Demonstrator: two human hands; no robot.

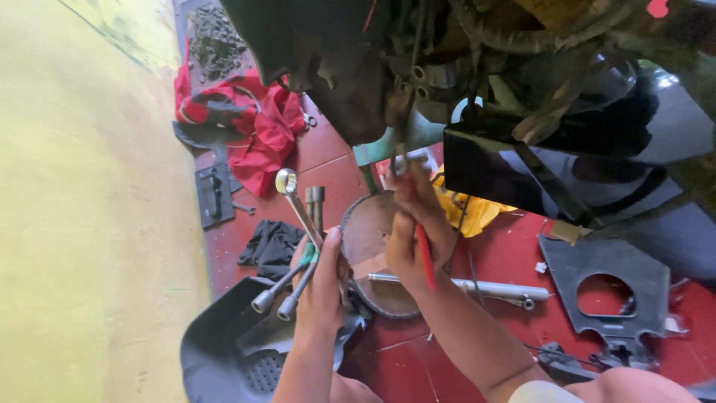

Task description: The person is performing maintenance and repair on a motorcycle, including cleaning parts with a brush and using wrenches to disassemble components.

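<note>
The left hand (322, 280) is closed around a bundle of tools: a ring spanner (292, 195) sticking up and two socket drivers (280, 292) pointing down-left. The right hand (415, 239) is wrapped on a red-handled tool (425, 257), its tip probably at the motorbike underside (388, 89). Between them lies a round brown disc (369, 239) on the red tiled floor (514, 254), with a metal rod (485, 287), black panel (608, 287), yellow cloth (477, 213) and red cloth (257, 130) around.
</note>
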